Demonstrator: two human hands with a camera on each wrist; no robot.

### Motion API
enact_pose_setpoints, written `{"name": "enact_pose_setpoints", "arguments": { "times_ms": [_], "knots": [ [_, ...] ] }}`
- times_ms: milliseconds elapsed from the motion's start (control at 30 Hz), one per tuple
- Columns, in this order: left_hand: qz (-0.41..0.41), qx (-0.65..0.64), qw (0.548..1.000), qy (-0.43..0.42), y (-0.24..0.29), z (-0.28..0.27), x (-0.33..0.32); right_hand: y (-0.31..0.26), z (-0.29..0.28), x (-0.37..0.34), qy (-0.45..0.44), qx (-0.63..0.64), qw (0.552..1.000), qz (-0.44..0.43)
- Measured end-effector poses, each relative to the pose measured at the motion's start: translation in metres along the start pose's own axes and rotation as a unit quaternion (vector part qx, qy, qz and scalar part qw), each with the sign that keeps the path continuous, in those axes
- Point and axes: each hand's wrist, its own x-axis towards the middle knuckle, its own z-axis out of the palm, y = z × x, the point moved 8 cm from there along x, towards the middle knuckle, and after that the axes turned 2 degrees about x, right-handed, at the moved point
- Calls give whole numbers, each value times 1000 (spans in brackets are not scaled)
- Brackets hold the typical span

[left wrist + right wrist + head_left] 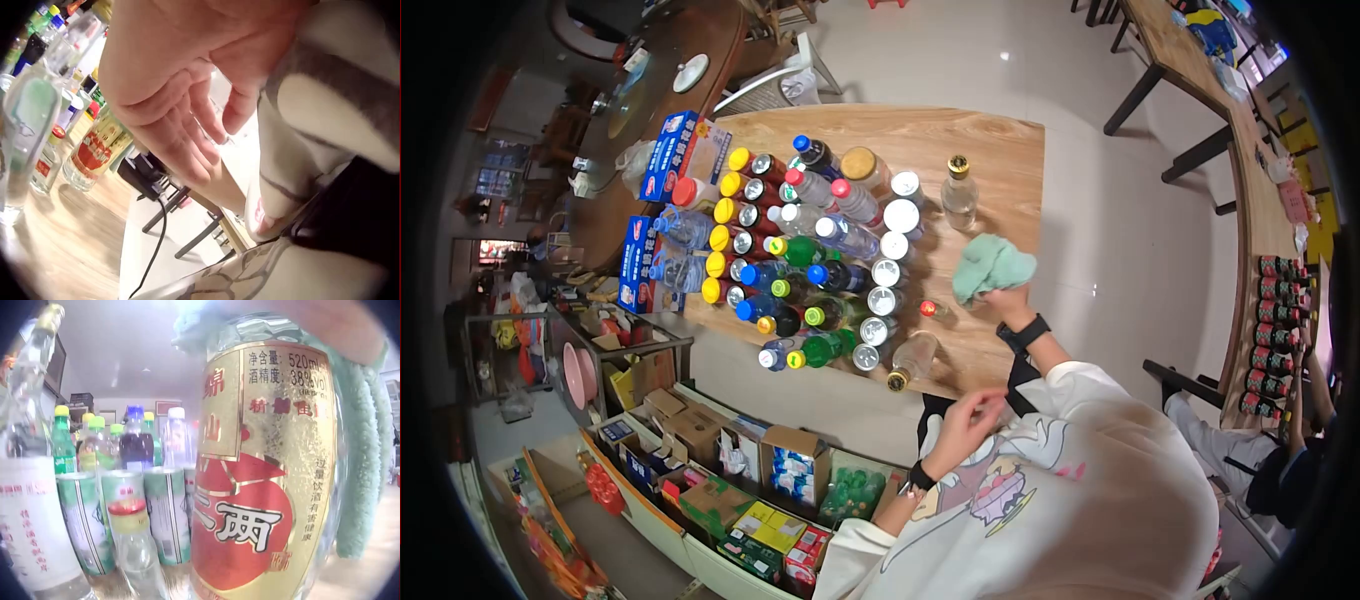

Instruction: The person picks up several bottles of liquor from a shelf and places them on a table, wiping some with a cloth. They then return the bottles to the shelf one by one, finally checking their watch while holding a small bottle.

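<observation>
My right hand [1006, 300] grips a pale green cloth [994, 266] over the right part of the wooden table. In the right wrist view the cloth drapes round the top and side of a clear liquor bottle [262, 487] with a gold and red label. My left hand [972, 428] hangs with loosely bent fingers in front of my shirt, holding nothing. Nearest it on the table are a tall clear glass bottle [913, 358] with a gold cap and a small red-capped bottle [934, 310]. Another gold-capped glass bottle [959, 195] stands upright beyond the cloth.
Rows of capped drink bottles [805, 250] and pale-topped cans [886, 272] crowd the table's left and middle. Blue boxes [637, 262] line its far left edge. Opened cartons [795, 465] sit on a lower counter. A person in dark clothing [1290, 480] is at the right, beside another table.
</observation>
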Motion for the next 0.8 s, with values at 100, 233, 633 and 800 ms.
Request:
{"name": "enact_pose_setpoints", "arguments": {
  "times_ms": [100, 233, 633, 800],
  "knots": [
    [194, 156, 953, 173, 42, -13, 12, -71, -40, 17, -11, -54, 997, -51],
    [279, 295, 870, 279, 105, -17, 14, -127, -69, 20, -69, -22, 997, 12],
    [219, -3, 975, 35, 98, 10, 20, -130, -160, 34, 107, 273, 946, 140],
    [227, 10, 974, 23, 106, 6, 24, -132, -178, 39, -55, 268, 947, 166]
  ]
}}
